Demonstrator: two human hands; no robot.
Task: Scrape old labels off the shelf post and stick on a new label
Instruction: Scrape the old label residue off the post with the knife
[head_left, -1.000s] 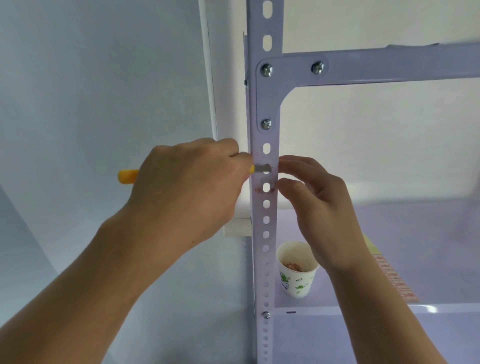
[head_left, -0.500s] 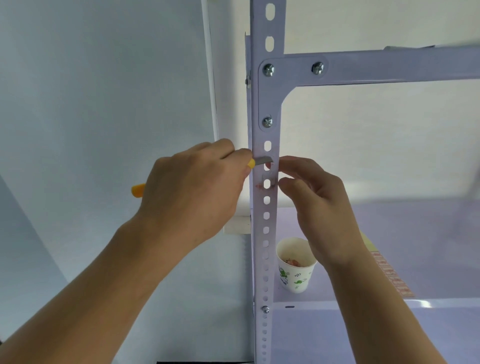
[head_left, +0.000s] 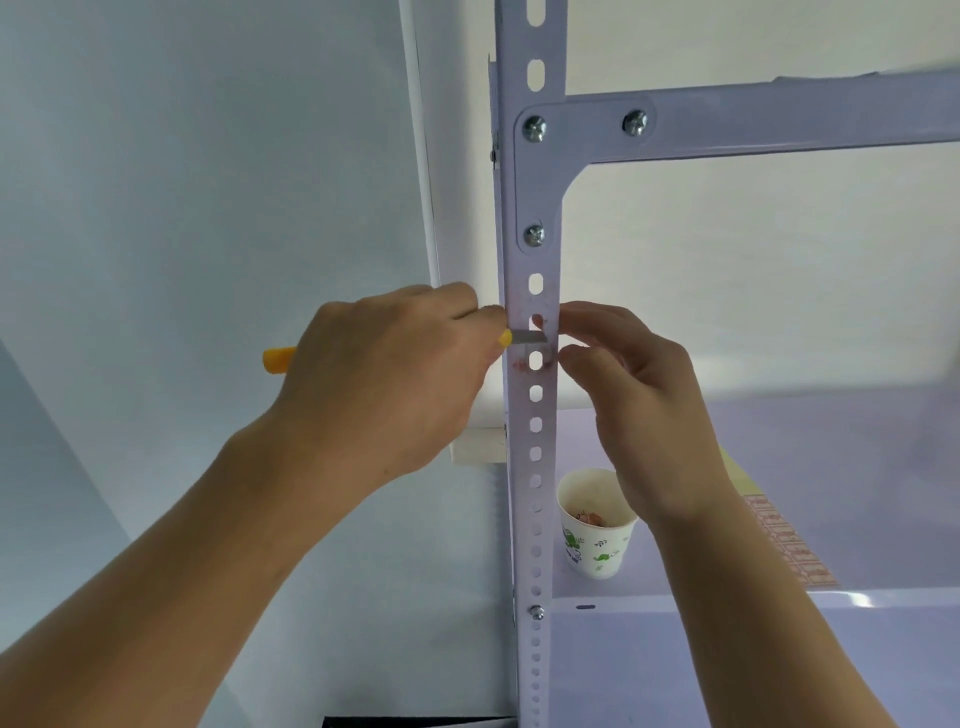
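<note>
Your left hand (head_left: 384, 384) grips the yellow-handled scraper (head_left: 278, 359), its blade (head_left: 530, 338) lying across the shelf post (head_left: 535, 467) between your 2 hands, just above the reddish label residue (head_left: 521, 365). Hold the blade shallow and draw it down through that residue. Your right hand (head_left: 639, 405) curls against the post's right edge; I cannot tell whether it pinches a scrap. Most of the handle is hidden.

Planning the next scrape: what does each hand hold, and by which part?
Left hand grips the yellow knife by its handle, laid across the shelf post. Fingers of the right hand sit at the post's edge; hold unclear.
</note>
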